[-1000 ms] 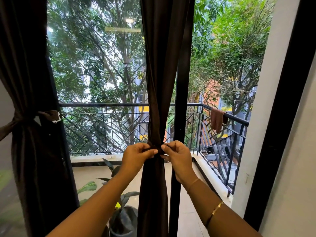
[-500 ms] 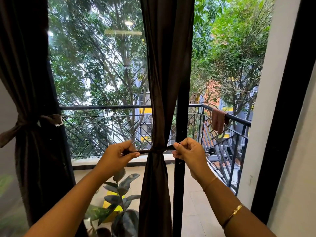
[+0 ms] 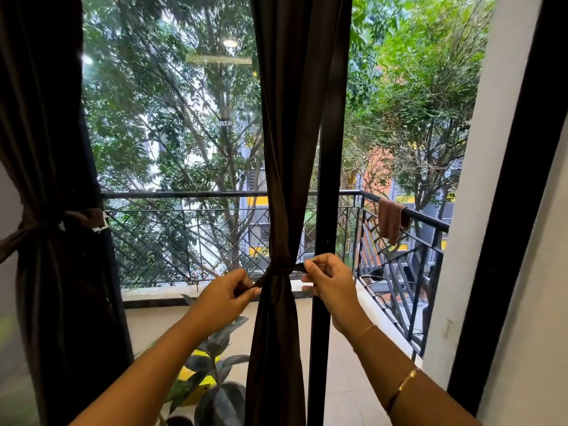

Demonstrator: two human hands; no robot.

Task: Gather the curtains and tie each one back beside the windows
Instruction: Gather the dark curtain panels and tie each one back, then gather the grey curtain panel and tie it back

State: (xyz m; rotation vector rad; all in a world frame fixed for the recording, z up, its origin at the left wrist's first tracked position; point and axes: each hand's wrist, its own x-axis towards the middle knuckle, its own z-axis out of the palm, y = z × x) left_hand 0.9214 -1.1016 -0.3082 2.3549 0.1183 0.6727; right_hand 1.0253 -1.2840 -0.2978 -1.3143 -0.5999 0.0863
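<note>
A dark brown curtain [image 3: 289, 118] hangs gathered in the middle, in front of the black window post [image 3: 330, 149]. A thin dark tie band [image 3: 278, 269] cinches it at railing height. My left hand [image 3: 226, 295] pinches the band's left end just beside the curtain. My right hand [image 3: 327, 279] pinches the right end, and both ends are pulled outward. A second dark curtain [image 3: 52, 149] at the far left is bunched and held by its own tie-back [image 3: 46, 222].
Glass looks onto a balcony with a black metal railing [image 3: 190, 195] and trees beyond. A brown cloth [image 3: 390, 219] hangs on the railing at right. A potted plant [image 3: 215, 382] stands low behind the glass. A white wall and dark frame [image 3: 504, 210] close the right side.
From together at the knot, my hands pulled apart with the band's ends, drawing it tight around the curtain. They now sit a little closer to the curtain again.
</note>
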